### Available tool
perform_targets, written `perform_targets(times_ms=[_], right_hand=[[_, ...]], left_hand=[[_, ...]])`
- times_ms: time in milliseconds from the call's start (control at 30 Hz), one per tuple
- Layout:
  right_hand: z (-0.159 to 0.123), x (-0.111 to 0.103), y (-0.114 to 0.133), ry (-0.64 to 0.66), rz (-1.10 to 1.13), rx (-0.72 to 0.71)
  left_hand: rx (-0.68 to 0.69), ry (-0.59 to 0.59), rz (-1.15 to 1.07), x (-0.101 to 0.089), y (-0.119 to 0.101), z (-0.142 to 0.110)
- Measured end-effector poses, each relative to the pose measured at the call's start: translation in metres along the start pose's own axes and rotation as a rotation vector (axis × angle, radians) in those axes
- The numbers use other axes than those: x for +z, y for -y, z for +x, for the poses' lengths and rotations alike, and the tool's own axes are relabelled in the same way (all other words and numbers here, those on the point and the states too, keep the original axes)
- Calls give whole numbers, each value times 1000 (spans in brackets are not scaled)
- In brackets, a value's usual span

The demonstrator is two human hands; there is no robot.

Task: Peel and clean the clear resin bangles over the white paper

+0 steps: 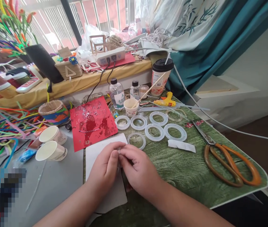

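My left hand (104, 165) and my right hand (138, 165) meet above a white paper sheet (105, 192), their fingertips pinching a small clear piece (119, 156) whose shape is mostly hidden by my fingers. Just beyond my fingertips, a translucent plastic ring (136, 140) lies on a green wood-print mat (183, 170). Several similar rings (154, 132) spread across the mat behind it. To the left of my left hand lies a red card (91, 123) smeared with dried glue.
Large orange-handled scissors (230, 167) lie at the mat's right. Farther back stand a yellow glue gun (164, 100), a paper cup holding a wooden stick (131, 107), bottles, and a lidded drink cup (161, 75). Pipe cleaners (6, 132) and paper cups (51, 150) sit left.
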State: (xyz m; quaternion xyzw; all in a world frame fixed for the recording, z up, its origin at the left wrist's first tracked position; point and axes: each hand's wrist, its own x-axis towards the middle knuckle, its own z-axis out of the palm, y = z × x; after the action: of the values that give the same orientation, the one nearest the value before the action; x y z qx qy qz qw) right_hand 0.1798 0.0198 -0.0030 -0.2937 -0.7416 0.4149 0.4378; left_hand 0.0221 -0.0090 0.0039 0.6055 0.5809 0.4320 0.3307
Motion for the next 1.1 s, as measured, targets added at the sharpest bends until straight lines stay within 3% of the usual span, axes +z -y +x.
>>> perform_targets(times_ms=[67,167,200,333,467,533,667,700,833,967,1100], right_hand=[[0,0,-1,22,-21,-25],[0,1,-4,168,-92,-190],[0,1,-5,158,-88,-175],[3,3,-5,-61,100,136],[6,2,-2,-82,347,383],[4,2,-1,-40,314,323],[0,2,0,138,105,-51],[0,2,0,126,95,-53],[1,3,1,-54,116,215],[2,3,3,41,92,84],[2,3,2,-39,66,135]], left_hand=[[-40,2,11,-1,-1,3],[-143,-9,-37,-1,-2,5],[-154,3,-43,-1,-1,5],[-12,78,1,0,5,1],[110,164,49,0,10,-4],[102,142,57,-1,10,-4],[-29,62,-36,-3,7,-2],[-36,66,-33,-3,7,-1],[10,74,73,-4,5,4],[-26,20,71,-5,6,5],[49,75,124,-7,7,2]])
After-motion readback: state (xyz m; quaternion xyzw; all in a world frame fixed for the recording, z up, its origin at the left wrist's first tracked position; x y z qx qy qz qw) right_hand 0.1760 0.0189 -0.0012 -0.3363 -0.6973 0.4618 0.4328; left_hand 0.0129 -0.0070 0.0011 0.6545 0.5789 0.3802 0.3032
